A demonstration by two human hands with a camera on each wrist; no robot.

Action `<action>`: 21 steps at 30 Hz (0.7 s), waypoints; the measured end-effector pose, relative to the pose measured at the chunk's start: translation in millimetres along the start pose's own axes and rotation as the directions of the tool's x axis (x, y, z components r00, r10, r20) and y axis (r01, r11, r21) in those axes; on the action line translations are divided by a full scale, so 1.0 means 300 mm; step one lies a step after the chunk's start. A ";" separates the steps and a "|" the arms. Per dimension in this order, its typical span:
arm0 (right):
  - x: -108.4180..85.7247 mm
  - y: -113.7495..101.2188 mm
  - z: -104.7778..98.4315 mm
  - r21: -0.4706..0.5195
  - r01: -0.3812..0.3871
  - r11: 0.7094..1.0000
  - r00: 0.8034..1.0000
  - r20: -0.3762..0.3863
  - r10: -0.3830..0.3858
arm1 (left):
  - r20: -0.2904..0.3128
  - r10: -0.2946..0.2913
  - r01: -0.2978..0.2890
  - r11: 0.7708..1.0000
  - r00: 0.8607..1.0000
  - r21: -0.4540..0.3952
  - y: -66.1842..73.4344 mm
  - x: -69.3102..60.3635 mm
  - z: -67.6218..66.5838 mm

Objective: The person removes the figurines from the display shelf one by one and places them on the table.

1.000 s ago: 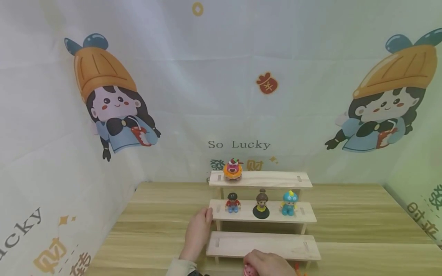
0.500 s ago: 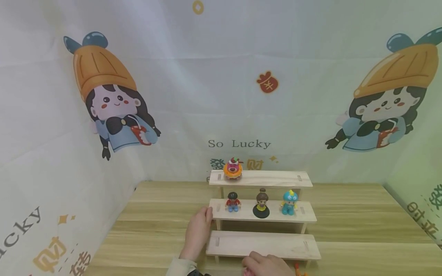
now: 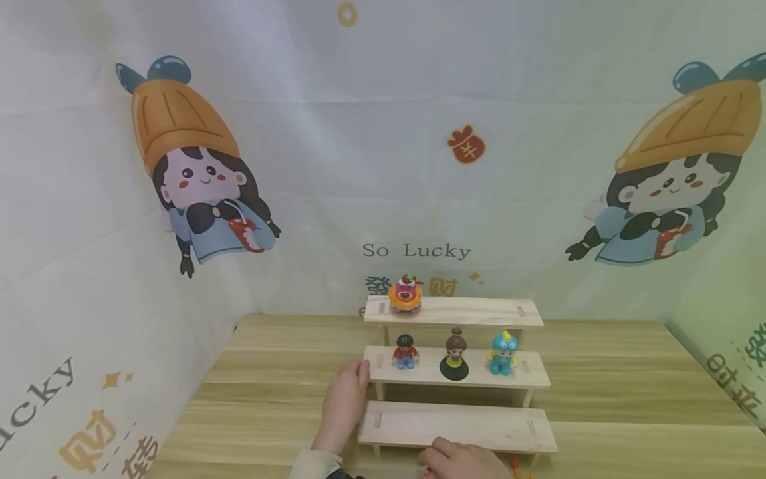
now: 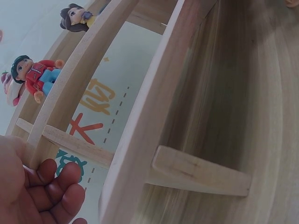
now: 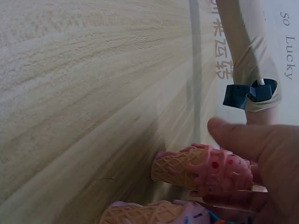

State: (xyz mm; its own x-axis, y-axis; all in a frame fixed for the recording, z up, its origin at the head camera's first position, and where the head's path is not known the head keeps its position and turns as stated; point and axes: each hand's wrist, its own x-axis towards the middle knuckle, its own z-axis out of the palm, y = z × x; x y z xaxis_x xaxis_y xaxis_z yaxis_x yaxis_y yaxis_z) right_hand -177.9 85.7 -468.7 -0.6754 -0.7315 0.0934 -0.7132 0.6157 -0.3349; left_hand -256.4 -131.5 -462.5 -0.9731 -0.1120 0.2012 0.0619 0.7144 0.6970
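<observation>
My left hand (image 3: 342,402) grips the left end of the middle board of a three-step wooden display shelf (image 3: 457,426); in the left wrist view its fingers (image 4: 58,186) curl at that end. Below the front step, my right hand (image 3: 461,460) reaches down around a pink toy ice cream cone (image 5: 201,170). The right wrist view shows fingers curved about the cone's top, with the thumb's tip sticking out beside it. A second toy cone (image 5: 149,213) stands close by. In the head view the hand hides most of the pink cone.
On the middle step stand a red-jacketed figure (image 3: 405,352), a bun-haired doll (image 3: 455,356) and a blue-hatted figure (image 3: 503,354). A pink bear in an orange ring (image 3: 405,295) sits on the top step. An orange thing (image 3: 518,466) shows beside the right hand. Printed cloth (image 3: 383,166) hangs behind.
The right hand has shifted slightly and now covers more of the pink cone in the head view. The left hand keeps its place on the shelf, and the figures stand as before.
</observation>
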 end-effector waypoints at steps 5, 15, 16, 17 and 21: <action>0.000 -0.001 -0.044 -0.023 0.020 1.000 1.000 -0.007 -0.021 | -0.004 0.001 -0.001 1.000 1.000 0.007 0.000 -0.001 0.000; 0.006 -0.025 -0.141 -0.076 -0.013 0.997 0.986 -0.165 0.000 | 0.001 -0.007 0.007 1.000 1.000 -0.004 -0.002 0.000 0.000; 0.008 -0.025 -0.149 -0.081 -0.024 0.996 0.982 -0.189 0.008 | 0.001 -0.007 0.007 1.000 1.000 -0.003 -0.002 0.000 0.000; 0.011 -0.025 -0.156 -0.097 -0.035 0.995 0.977 -0.213 0.014 | 0.001 -0.005 0.005 1.000 1.000 -0.002 -0.003 0.000 0.001; 0.029 -0.018 -0.188 -0.147 -0.075 0.986 0.946 -0.323 0.024 | 0.001 -0.002 0.002 1.000 1.000 0.001 -0.003 0.000 0.003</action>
State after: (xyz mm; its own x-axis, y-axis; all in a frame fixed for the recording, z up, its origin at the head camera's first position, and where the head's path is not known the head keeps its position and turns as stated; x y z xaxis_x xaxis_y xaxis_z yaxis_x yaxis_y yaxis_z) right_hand -190.5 92.6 -413.1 -0.7165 -0.5831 0.3829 -0.6805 0.7052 -0.1993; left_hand -256.5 -131.4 -463.8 -0.9734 -0.1131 0.1994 0.0597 0.7147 0.6968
